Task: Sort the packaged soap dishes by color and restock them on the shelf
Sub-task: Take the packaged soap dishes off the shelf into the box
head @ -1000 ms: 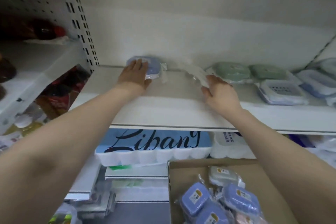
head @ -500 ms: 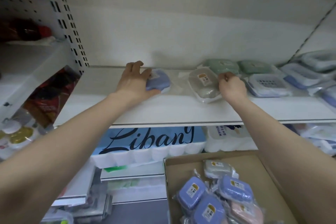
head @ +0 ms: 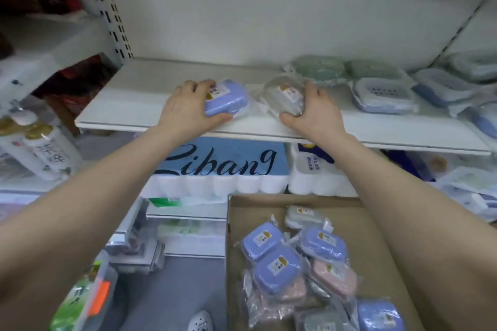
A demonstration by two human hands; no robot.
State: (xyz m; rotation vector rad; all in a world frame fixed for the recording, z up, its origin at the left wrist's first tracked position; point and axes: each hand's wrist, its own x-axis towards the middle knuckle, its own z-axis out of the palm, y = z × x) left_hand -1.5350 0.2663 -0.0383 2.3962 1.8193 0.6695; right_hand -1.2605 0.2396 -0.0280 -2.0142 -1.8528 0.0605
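Observation:
On the white shelf (head: 139, 99), my left hand (head: 185, 109) grips a packaged blue soap dish (head: 228, 98) from its left side. Beside it, my right hand (head: 314, 113) holds a packaged grey soap dish (head: 285, 94) from the right. Both dishes rest on the shelf, a small gap between them. Two green soap dishes (head: 320, 68) lie behind the grey one at the shelf's back. Below, a cardboard box (head: 376, 236) holds several more packaged dishes in blue (head: 277, 267), pink (head: 336, 277) and grey (head: 304, 216).
White-and-blue lidded containers (head: 382, 95) crowd the shelf's right end. Packs of tissue rolls (head: 223, 166) sit on the shelf below. Bottles (head: 45, 153) stand at the left, behind a perforated upright (head: 107, 5). The shelf's left part is bare.
Both hands have drawn their dishes toward the shelf's front edge. The grey dish now lies flat and closer to the blue one, with my right hand wrapped around it.

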